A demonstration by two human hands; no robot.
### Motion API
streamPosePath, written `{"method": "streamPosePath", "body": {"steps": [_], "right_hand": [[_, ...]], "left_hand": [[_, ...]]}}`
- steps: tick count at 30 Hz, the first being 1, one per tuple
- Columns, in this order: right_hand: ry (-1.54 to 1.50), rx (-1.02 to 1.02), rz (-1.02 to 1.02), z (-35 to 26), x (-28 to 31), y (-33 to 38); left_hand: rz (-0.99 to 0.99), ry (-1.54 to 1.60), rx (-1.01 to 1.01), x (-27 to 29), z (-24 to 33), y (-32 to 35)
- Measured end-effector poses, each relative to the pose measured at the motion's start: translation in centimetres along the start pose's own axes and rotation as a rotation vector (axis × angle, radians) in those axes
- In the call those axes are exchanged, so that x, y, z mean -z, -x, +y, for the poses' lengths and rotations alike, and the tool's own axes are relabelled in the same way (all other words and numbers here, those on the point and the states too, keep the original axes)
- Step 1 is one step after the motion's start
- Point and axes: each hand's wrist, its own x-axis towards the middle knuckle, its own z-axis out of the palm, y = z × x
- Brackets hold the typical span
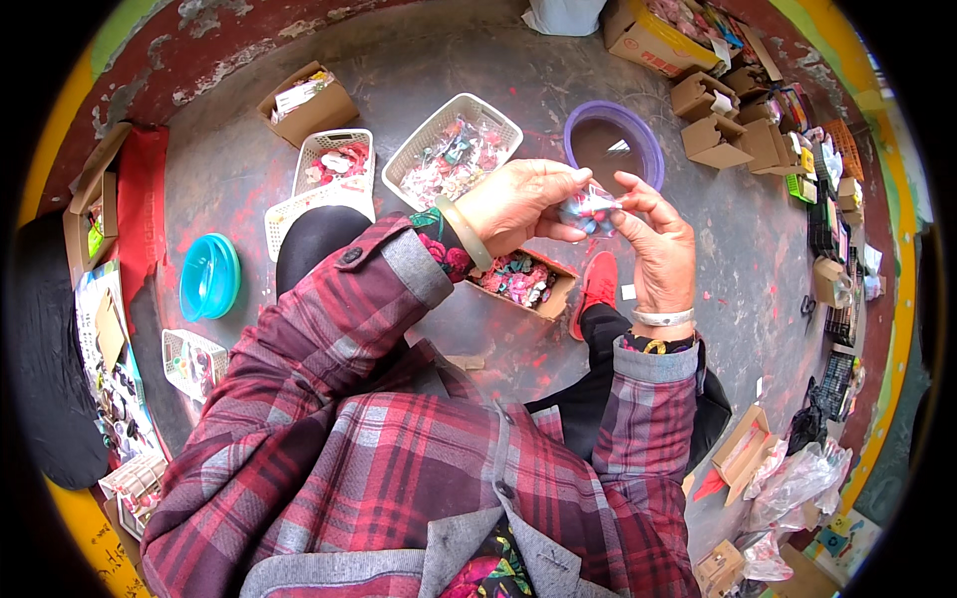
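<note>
Both hands raised over the floor (249,189), working one item. Left hand (518,204) and right hand (658,239) meet at a small clear packet (588,211) with red and blue contents; the fingers (573,179) of both hands pinch it from opposite sides, held in the air above the knees.

Below the hands: an open brown cardboard box (523,282) of pink and teal pieces, by a red shoe (598,284). Beyond them: a white plastic basket (454,149) of small packets, tilted; a second white basket (334,164) to its left; a purple round bowl (613,140) just behind the packet.

Far left: teal round lids (209,276), stacked. Upper right: a cluster of small brown cartons (728,130), flaps open. Lower right: crumpled clear bags (797,483).

Open grey floor lies between the baskets and the teal lids; the right side is crowded up to the painted edge.
</note>
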Motion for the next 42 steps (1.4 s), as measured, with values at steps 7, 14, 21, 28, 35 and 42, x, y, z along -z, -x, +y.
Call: {"method": "streamPosePath", "body": {"steps": [7, 14, 21, 28, 35, 42], "right_hand": [[-0.091, 0.012, 0.07, -0.2, -0.8, 0.1], [-0.222, 0.018, 0.0, 0.0, -1.0, 0.1], [-0.121, -0.054, -0.104, -0.1, -0.2, 0.0], [0.029, 0.001, -0.119, -0.4, 0.1, 0.1], [-0.03, -0.028, 0.034, 0.3, -0.1, 0.2], [-0.188, -0.151, 0.072, 0.7, 0.1, 0.3]], "left_hand": [[-0.009, 0.091, -0.002, 0.4, -0.3, -0.3], [-0.036, 0.044, 0.025, 0.4, -0.2, -0.2], [-0.028, 0.002, 0.077, 0.2, -0.1, -0.1], [-0.054, -0.011, 0.129, -0.1, 0.0, 0.1], [-0.036, -0.045, 0.025, -0.2, -0.6, 0.0], [-0.04, -0.184, -0.059, -0.4, -1.1, -0.1]]}}
